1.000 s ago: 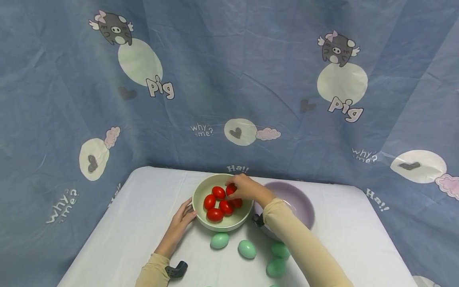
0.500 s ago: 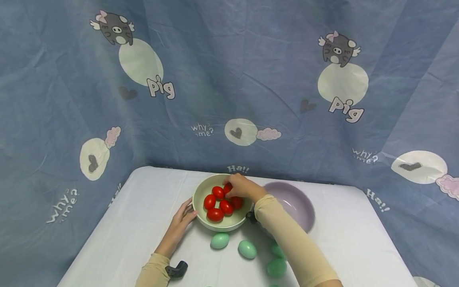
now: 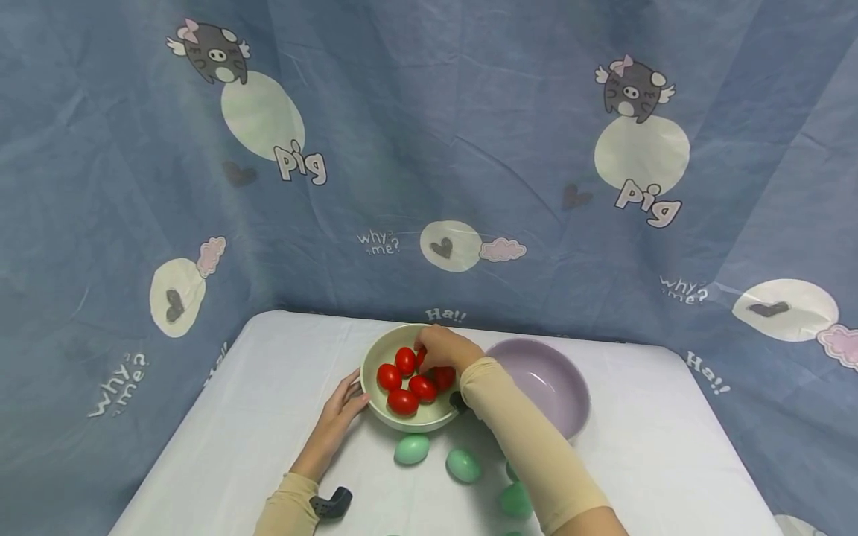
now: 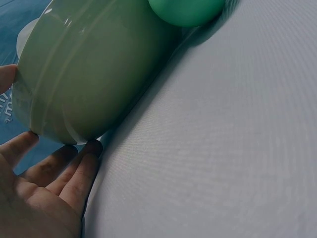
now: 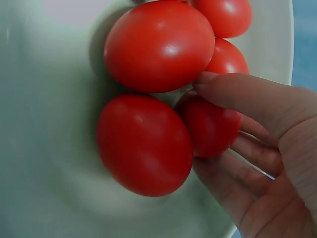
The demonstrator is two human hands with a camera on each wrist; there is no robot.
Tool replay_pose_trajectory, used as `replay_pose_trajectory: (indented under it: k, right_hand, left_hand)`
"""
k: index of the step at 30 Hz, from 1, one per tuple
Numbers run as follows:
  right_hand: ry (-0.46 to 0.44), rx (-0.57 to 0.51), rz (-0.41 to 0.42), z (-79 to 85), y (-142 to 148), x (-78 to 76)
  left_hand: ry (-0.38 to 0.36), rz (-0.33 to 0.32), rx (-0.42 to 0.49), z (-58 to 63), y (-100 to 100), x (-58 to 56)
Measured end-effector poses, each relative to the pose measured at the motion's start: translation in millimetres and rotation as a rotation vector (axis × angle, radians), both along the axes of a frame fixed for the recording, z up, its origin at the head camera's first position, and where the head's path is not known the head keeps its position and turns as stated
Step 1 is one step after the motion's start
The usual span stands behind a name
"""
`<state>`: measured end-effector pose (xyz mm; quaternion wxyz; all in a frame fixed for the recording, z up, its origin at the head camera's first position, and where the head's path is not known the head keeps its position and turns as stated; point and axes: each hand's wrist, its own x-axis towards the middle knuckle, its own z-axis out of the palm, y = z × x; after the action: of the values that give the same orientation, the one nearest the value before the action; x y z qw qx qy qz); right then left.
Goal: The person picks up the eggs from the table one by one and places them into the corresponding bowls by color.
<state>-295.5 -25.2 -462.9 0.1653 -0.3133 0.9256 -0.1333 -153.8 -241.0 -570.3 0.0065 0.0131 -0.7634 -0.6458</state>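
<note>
A pale green bowl (image 3: 374,361) holds several red eggs (image 3: 403,402). In the head view my left hand (image 3: 340,412) touches the bowl's left side. Seen from the left wrist, its fingertips rest against the outer wall (image 4: 94,64) and the thumb is up near the rim. My right hand (image 3: 447,348) reaches inside the bowl at the back right. Its thumb and fingers curl round one red egg (image 5: 214,128), which lies beside another egg (image 5: 144,145) in the right wrist view. From the head camera, the hand mostly covers that held egg.
A purple bowl (image 3: 566,387) stands to the right, partly behind the right forearm. On the white table (image 3: 234,432) in front of the bowls lie several green eggs (image 3: 463,465), some of them partly covered by the right sleeve. A blue printed cloth (image 3: 429,164) hangs behind the table.
My right hand and forearm have shifted left within the green bowl, with the fingers on the red egg. The neighbouring red eggs on the left have moved slightly left. My left hand stays put.
</note>
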Motion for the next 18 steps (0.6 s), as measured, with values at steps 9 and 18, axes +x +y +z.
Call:
replay_pose_trajectory:
  k: [9, 18]
  right_hand:
    - [0.036, 0.031, 0.023, -1.7, -6.9, 2.0]
    - [0.006, 0.019, -0.002, -2.6, -7.1, 1.3]
  left_hand:
    - [-0.018, 0.004, 0.001, 1.0, -0.2, 1.5]
    - [-0.010, -0.008, 0.007, 2.3, -0.6, 2.5]
